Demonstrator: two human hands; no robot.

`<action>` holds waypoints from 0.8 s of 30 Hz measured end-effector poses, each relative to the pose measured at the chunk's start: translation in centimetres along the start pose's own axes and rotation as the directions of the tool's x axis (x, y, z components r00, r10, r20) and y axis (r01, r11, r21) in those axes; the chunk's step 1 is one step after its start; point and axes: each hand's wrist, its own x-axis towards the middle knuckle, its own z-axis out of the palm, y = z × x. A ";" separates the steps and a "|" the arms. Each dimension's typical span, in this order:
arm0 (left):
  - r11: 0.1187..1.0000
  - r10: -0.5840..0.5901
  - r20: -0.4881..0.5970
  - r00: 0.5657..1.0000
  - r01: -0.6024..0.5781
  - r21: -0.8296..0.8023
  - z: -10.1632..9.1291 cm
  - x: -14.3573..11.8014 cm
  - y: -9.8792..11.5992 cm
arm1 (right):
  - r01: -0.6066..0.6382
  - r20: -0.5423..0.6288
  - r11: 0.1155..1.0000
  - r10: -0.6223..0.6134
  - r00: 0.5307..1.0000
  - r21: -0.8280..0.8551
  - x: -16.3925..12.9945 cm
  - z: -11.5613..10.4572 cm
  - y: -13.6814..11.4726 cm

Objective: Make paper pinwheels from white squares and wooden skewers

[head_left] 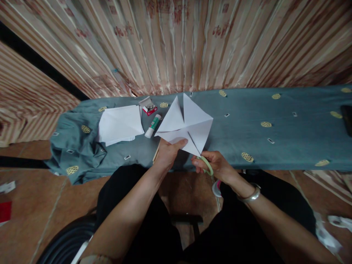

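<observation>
My left hand [169, 152] is closed on the near left part of a white sheet of paper [196, 130], thumb on top. Slits run from the sheet's edges toward its middle, dividing it into pointed flaps. My right hand [213, 163] grips a pair of scissors with pale green handles [208, 167] at the sheet's near right corner. The dark blade [194, 143] lies along a line running from that corner toward the centre. Part of the scissors is hidden by my fingers and the paper.
A stack of white paper [121, 124] lies left on the cloth-covered table [242, 124]. Between stack and sheet are a glue stick [153, 126] and an open red box of small metal pieces [149, 107]. A dark object [347, 119] sits at the right edge. A pleated curtain [176, 47] hangs behind.
</observation>
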 end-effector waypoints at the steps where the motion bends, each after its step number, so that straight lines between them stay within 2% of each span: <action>1: 1.000 0.002 0.002 1.000 -0.002 0.001 0.0 0.0 0.0 | 0.000 -0.001 1.000 0.000 1.000 -0.002 0.0 0.0 -0.1; 12: 1.000 0.003 -0.002 1.000 -0.003 -0.025 0.0 0.0 0.2 | -0.031 0.015 0.999 0.031 0.999 0.008 0.0 0.2 -0.3; 19: 0.998 -0.027 -0.089 0.996 0.022 -0.058 -0.5 0.7 1.0 | -0.091 0.165 0.995 0.095 0.982 -0.033 -0.8 -0.4 -0.2; 24: 0.997 -0.042 -0.184 0.982 0.030 -0.067 -1.2 1.1 2.1 | -0.135 0.308 0.987 0.154 0.939 -0.084 -2.6 -2.7 -0.7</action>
